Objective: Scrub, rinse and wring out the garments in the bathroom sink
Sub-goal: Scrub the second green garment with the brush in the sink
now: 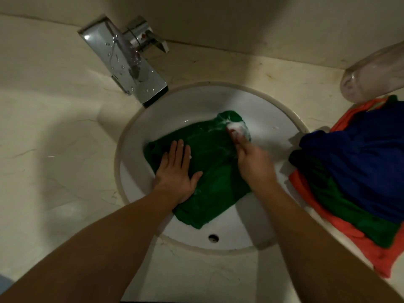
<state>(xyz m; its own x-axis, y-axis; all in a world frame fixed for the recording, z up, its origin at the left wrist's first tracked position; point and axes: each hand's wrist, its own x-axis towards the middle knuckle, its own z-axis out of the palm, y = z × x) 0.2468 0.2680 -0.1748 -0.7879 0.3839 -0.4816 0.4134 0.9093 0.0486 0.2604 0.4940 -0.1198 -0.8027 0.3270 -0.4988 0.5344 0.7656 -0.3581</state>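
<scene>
A wet green garment [209,171] lies spread in the white round sink [262,119]. My left hand [177,169] presses flat on its left part, fingers straight. My right hand [251,158] is blurred with motion and grips a small soapy, whitish-pink object [237,129], perhaps a bar of soap, against the garment's far right corner. White suds streak the cloth there.
A chrome faucet [131,68] juts over the sink's far left rim; no water runs. A pile of blue, green and orange garments [358,171] sits on the marble counter at right. A clear plastic container [376,73] lies behind the pile. The overflow hole [213,237] faces me.
</scene>
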